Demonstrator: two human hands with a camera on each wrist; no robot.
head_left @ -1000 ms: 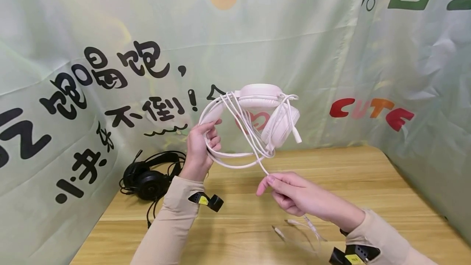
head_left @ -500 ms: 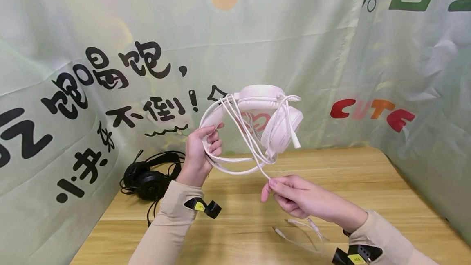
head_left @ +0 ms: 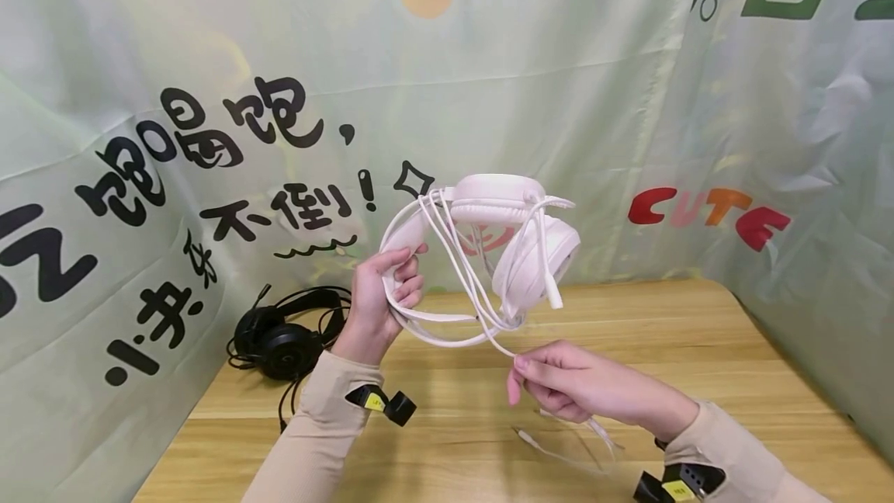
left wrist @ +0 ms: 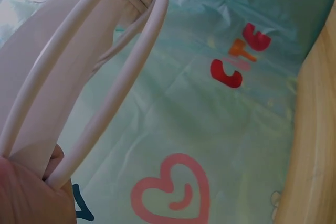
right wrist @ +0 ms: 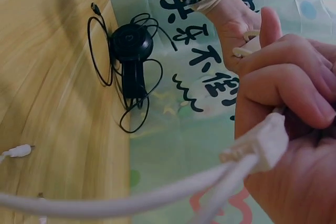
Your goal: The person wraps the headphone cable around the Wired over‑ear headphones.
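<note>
A white headset [head_left: 497, 199] with a boom mic hangs in the air above the table, its cable looped around the headband and ear cups. My left hand [head_left: 373, 301] grips the headband; the left wrist view shows the band [left wrist: 68, 72] up close. Between thumb and forefinger, my right hand [head_left: 583, 379] pinches the headset's cable [head_left: 500, 345], just below the loops. In the right wrist view a white splitter [right wrist: 262, 142] emerges under the curled fingers, two thin leads running from it. A slim plug [head_left: 525, 436] dangles below that hand; another is partly hidden behind it.
A black headset [head_left: 286, 348] with its own cable lies at the table's left side. The wooden table [head_left: 670, 348] meets a printed fabric backdrop [head_left: 531, 84] at the back and sides.
The white headset has sunk a little and its lower ear cup has turned slightly. My right hand has moved down and slightly right along with the cable. The left hand keeps its grip.
</note>
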